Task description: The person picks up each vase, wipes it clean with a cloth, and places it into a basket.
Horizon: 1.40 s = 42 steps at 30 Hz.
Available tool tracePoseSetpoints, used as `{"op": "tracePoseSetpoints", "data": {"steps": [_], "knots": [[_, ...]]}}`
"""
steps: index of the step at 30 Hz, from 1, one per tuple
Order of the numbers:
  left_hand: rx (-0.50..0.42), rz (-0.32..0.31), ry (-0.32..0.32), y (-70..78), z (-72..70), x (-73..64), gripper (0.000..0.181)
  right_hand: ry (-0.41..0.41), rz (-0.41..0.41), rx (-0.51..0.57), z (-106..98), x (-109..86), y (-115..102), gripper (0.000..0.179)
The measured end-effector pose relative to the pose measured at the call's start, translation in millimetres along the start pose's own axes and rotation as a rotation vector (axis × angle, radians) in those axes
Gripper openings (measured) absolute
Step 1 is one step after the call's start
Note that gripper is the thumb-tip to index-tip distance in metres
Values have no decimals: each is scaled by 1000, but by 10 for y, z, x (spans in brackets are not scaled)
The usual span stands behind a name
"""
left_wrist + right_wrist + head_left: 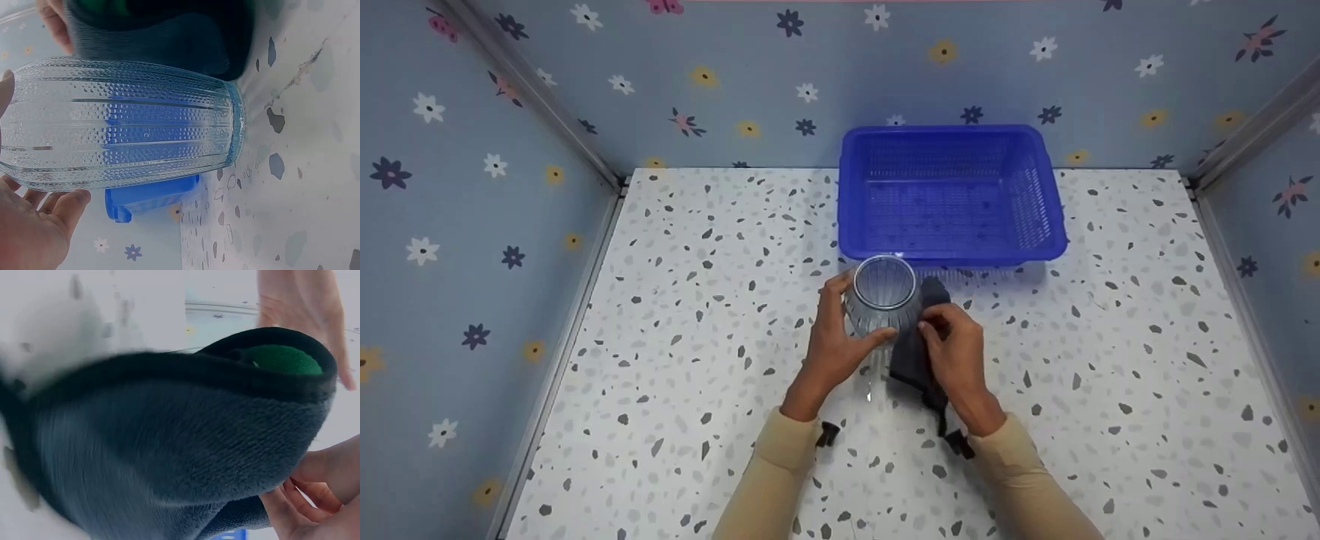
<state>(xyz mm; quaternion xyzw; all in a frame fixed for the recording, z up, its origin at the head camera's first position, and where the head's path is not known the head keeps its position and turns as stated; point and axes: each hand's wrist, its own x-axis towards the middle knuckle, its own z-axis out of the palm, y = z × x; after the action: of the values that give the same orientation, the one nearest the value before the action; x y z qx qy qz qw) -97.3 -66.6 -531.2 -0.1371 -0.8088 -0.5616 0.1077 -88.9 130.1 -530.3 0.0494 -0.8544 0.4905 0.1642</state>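
Observation:
A clear ribbed glass vase point(867, 316) stands on the speckled table, its round mouth facing up. My left hand point(834, 346) grips it from the left, with the thumb on the near side and the fingers around the far side. Close against the vase's right side, my right hand point(960, 358) pinches a dark grey cloth point(911, 358) between thumb and fingers. In the right wrist view the cloth point(185, 439) is folded over, showing a green inner face and a black edge. Dotted texture covers the glass vase point(146, 124) in the left wrist view.
Just behind the vase sits a blue plastic basket point(952, 259) with slotted sides, against the back wall. Flowered panels point(765, 90) enclose the table at the back and both sides. Small black clips or straps point(828, 433) show by both wrists.

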Motion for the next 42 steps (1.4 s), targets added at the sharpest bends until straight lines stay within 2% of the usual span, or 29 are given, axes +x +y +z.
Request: {"op": "tracePoseSetpoints", "data": {"steps": [9, 14, 19, 31, 37, 42], "knots": [[-7, -9, -4, -7, -3, -6, 91, -83, 63, -94, 182, -52, 227, 10], [-20, -23, -6, -1, -1, -5, 90, -79, 69, -106, 193, -45, 235, 9], [-5, -14, -8, -2, 4, -1, 91, -60, 73, -73, 167, -55, 214, 9], [-11, -21, -7, -5, 2, 8, 93, 9, 16, 31, -81, 37, -126, 9], [-14, -18, -5, -1, -1, 6, 94, 21, 11, 27, -162, 86, -285, 9], [4, 28, 1, -11, 5, 5, 92, 31, -33, -21, -197, 119, -392, 9]]}}
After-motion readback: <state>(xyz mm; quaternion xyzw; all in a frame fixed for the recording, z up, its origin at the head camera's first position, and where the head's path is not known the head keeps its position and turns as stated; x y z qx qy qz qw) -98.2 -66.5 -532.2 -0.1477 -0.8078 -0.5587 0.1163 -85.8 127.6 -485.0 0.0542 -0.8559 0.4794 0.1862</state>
